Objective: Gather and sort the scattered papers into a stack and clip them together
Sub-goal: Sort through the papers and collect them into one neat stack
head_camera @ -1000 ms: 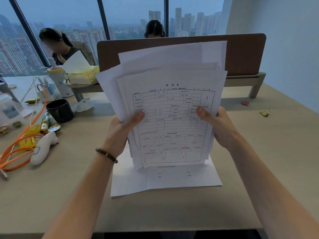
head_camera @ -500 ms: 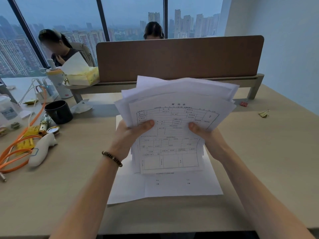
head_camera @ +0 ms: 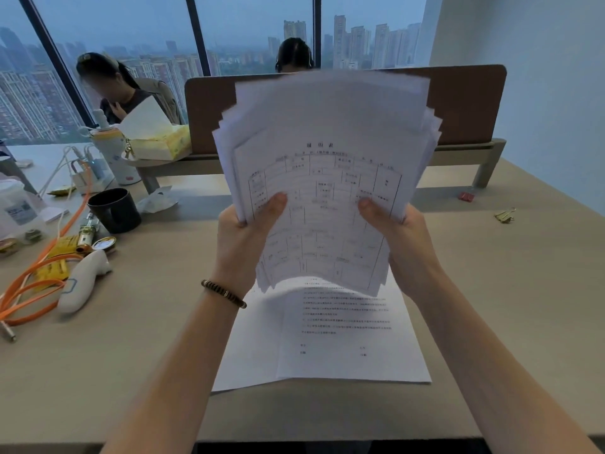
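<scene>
I hold an uneven stack of white papers upright above the desk, its front sheet a printed form with a grid. My left hand grips its left edge, thumb on the front. My right hand grips the right edge the same way. The sheets' edges are staggered and blurred. Two more sheets lie flat on the desk below the stack, the upper one printed with text. A gold binder clip and a red clip lie at the right.
A brown divider panel stands behind the stack. At the left lie a black mug, an orange cable, a white handheld device, bottles and a tissue box. Two people sit beyond the divider.
The stack was upright, dropped down toward the desk half a second ago, and is raised upright again now. Both hands keep their grip on its sides.
</scene>
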The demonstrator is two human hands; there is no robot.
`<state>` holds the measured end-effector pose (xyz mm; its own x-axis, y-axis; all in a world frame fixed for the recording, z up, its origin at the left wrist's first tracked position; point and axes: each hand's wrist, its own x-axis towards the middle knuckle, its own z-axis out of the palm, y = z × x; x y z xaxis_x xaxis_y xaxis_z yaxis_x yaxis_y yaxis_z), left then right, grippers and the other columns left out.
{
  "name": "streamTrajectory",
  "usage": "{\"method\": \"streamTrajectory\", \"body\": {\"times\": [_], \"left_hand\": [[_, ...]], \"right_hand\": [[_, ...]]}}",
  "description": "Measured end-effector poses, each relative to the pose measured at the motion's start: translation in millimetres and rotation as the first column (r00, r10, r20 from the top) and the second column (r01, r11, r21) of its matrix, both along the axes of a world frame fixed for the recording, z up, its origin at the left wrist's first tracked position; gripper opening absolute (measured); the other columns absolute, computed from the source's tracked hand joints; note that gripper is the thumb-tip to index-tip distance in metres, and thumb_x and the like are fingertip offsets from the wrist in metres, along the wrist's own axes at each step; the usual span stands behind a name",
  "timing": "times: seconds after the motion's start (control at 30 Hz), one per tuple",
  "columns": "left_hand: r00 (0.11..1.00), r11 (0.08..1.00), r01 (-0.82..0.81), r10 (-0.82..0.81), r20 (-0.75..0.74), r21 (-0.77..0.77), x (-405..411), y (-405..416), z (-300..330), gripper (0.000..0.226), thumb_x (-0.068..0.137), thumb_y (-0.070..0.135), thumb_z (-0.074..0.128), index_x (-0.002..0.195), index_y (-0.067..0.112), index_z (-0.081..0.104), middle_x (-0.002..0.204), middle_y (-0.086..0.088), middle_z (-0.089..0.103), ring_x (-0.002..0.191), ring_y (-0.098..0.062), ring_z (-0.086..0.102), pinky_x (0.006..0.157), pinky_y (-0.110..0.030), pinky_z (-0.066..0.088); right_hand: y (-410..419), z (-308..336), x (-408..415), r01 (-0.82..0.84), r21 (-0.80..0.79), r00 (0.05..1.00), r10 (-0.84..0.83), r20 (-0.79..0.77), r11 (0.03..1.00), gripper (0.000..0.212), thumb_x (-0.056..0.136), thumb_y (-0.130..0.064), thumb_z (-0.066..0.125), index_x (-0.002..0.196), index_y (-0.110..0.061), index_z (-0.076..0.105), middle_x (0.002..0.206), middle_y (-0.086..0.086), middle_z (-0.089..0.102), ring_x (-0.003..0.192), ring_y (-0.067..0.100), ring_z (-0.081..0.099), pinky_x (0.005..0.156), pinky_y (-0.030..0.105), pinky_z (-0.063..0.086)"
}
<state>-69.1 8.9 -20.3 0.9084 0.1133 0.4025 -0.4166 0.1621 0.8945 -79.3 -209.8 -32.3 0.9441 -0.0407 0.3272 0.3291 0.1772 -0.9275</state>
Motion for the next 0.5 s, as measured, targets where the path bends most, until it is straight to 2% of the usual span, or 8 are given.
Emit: {"method": "streamTrajectory", "body": {"times": [0.1,0.23,0.4,0.5], "left_hand": [[0.987,0.996,0.083,-0.077,-0.138,0.042,4,9,-23,0.019,0.089,0.010,0.071,0.105,0.019,0.074,0.105,0.000,0.078,0.103,-0.023,0.073,0.080,-0.034,0.060],[0.972,0.984,0.128,-0.101,-0.211,0.120,9,15,-36,0.026,0.086,0.011,0.073,0.109,0.024,0.073,0.111,0.002,0.077,0.106,-0.021,0.072,0.088,-0.042,0.059],[0.977,0.982,0.047,-0.006,-0.212,0.185,18,14,-30,0.019,0.086,0.018,0.077,0.098,0.031,0.074,0.102,0.008,0.078,0.096,-0.015,0.074,0.084,-0.043,0.061],[0.979,0.985,0.038,-0.004,-0.204,0.166,17,12,-25,0.018,0.085,0.015,0.077,0.100,0.025,0.073,0.100,0.005,0.079,0.096,-0.019,0.075,0.079,-0.039,0.062]], "right_hand": [[1,-29,2,-0.026,-0.034,0.991,0.022,-0.131,0.999,0.032,0.085,-0.037,0.073,0.114,-0.023,0.073,0.114,0.001,0.076,0.105,0.022,0.073,0.093,0.047,0.057],[4,-51,9,-0.006,-0.087,0.982,-0.011,-0.189,0.996,0.015,0.084,-0.030,0.077,0.097,-0.037,0.075,0.106,-0.009,0.078,0.103,0.015,0.073,0.091,0.039,0.059],[0,-44,21,0.093,-0.233,0.986,-0.122,-0.114,0.968,0.027,0.079,-0.032,0.084,0.103,-0.034,0.072,0.104,-0.007,0.077,0.097,0.013,0.073,0.083,0.039,0.062],[-2,-35,22,0.113,-0.164,0.992,-0.122,-0.042,0.980,0.032,0.081,-0.022,0.083,0.110,-0.023,0.071,0.106,-0.004,0.077,0.096,0.015,0.074,0.077,0.033,0.062]]}}
